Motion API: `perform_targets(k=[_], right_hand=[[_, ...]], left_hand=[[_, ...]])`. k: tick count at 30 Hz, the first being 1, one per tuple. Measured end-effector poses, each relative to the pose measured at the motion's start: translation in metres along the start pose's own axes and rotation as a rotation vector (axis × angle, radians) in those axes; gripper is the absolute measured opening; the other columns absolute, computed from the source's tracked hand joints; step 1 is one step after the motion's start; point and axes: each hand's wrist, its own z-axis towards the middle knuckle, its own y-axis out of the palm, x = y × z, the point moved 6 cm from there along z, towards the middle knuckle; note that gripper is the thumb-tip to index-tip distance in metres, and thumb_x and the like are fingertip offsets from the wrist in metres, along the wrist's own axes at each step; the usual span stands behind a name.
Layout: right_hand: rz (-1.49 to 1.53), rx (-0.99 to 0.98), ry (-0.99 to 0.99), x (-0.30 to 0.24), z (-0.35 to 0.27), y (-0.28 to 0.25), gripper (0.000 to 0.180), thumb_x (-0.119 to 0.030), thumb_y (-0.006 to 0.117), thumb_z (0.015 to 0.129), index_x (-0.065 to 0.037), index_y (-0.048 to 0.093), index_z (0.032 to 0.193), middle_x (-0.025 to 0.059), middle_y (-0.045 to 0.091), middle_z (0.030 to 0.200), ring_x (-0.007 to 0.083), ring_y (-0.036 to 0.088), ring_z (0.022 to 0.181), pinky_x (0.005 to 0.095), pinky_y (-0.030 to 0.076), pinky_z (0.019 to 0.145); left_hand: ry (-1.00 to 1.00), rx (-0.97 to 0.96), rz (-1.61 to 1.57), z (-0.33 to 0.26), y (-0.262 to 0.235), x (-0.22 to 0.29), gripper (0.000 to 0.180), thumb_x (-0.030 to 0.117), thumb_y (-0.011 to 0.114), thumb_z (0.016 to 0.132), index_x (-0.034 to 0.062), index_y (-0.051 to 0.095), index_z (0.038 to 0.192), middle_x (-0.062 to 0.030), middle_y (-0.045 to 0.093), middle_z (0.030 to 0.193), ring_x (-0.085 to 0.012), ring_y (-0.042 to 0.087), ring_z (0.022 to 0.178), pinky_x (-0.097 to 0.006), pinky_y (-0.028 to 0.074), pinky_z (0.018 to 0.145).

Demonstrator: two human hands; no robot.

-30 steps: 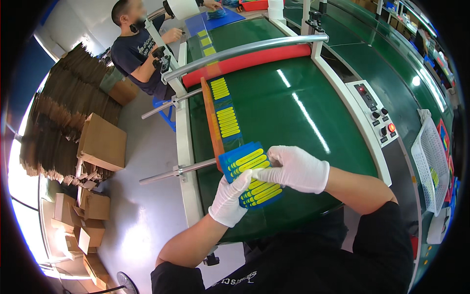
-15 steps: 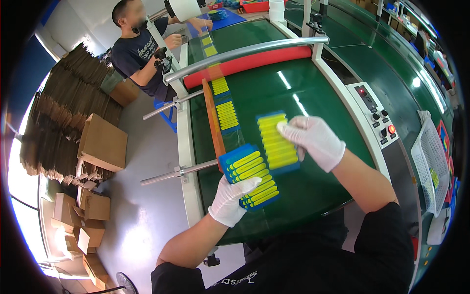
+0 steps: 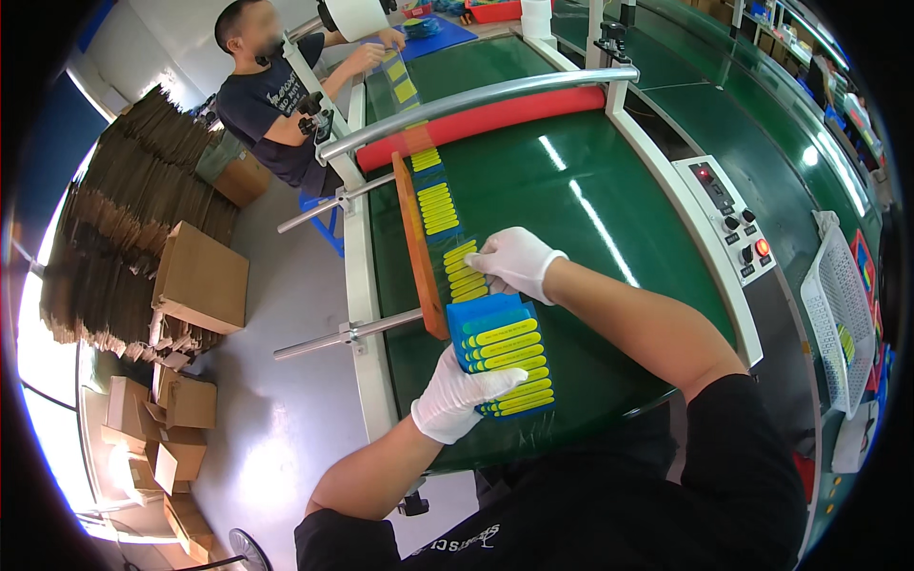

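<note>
In my gloved left hand [image 3: 451, 394] is a fanned stack of blue cards with yellow strips [image 3: 509, 354], held with the thumb across the front, over the near part of the green belt [image 3: 609, 257]. My gloved right hand [image 3: 519, 262] grips the right edge of a single blue card with yellow strips [image 3: 462, 273], low at the belt beside the orange-brown guide bar [image 3: 419, 252]. The stack hides its near end. Ahead of it, more such cards [image 3: 438, 207] lie in a row along the bar, running under the red roller [image 3: 486, 128].
A metal bar [image 3: 476, 111] crosses the machine's white frame. At right are a control panel [image 3: 728, 224] and a white basket [image 3: 838, 324]. A co-worker [image 3: 286, 105] handles the strip beyond the roller. Cardboard boxes [image 3: 200, 276] stand left.
My right hand has carried a card left and forward to the guide bar. The left hand's stack has shifted slightly right. Cards on the belt have advanced, and the co-worker's hands have moved.
</note>
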Motion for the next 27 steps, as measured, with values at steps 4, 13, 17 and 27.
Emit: perform_targets(k=[4,13,17,27], right_hand=[[0.024,0.079,0.079,0.004,0.017,0.005,0.035,-0.031,0.060,0.091,0.004,0.063,0.086,0.0085,0.062,0.069,0.0151,0.058,0.053,0.0281,0.048,0.050],[-0.342,0.107,0.047,-0.010,0.036,0.005,0.038,-0.030,0.059,0.090,0.006,0.065,0.080,0.0135,0.064,0.065,0.0253,0.064,0.058,0.0365,0.051,0.062],[-0.390,0.106,0.019,-0.011,0.047,0.001,0.036,-0.032,0.060,0.089,0.001,0.063,0.075,0.0078,0.059,0.055,0.0192,0.056,0.046,0.0344,0.046,0.050],[-0.112,0.250,-0.093,-0.010,0.028,-0.012,0.036,-0.031,0.058,0.088,0.004,0.062,0.082,0.0149,0.062,0.068,0.0257,0.062,0.058,0.0354,0.050,0.060]], left_hand=[[-0.040,-0.008,-0.019,0.000,0.002,0.000,0.050,0.003,0.076,0.076,0.0044,0.055,0.122,-0.0082,0.064,0.112,-0.0214,0.063,0.103,-0.038,0.050,0.091],[-0.076,0.020,0.022,-0.001,0.002,0.002,0.063,0.001,0.075,0.072,0.0060,0.051,0.130,-0.0068,0.062,0.108,-0.0211,0.063,0.098,-0.039,0.052,0.088],[-0.061,-0.004,0.003,0.000,0.003,0.001,0.058,0.003,0.076,0.074,0.0051,0.053,0.126,-0.0077,0.063,0.110,-0.0211,0.063,0.100,-0.038,0.051,0.089],[-0.020,0.038,-0.048,-0.001,0.002,0.003,0.060,0.002,0.075,0.073,0.0060,0.052,0.128,-0.0069,0.062,0.110,-0.0219,0.062,0.101,-0.039,0.051,0.090]])
